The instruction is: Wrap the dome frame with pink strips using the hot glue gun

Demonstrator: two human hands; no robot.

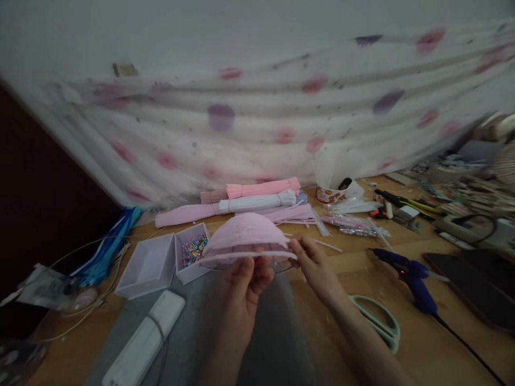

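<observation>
A pink dome-shaped piece [245, 236], ribbed like wound pipe cleaners, is held up over the wooden table [426, 354]. My left hand [243, 287] grips its lower rim from beneath, fingers curled round the edge. At the right end of the rim, my right hand [317, 268] pinches a thin pink strand. Both hands are closed on the piece. Its underside is hidden from me.
Bundles of pink and white pipe cleaners [257, 199] lie behind. A white box of beads [192, 252] and an empty box [147, 265] stand left. A blue glue gun [410, 276], green scissors [380, 321], a white power strip [145, 338] and a cup [328, 193] surround the hands.
</observation>
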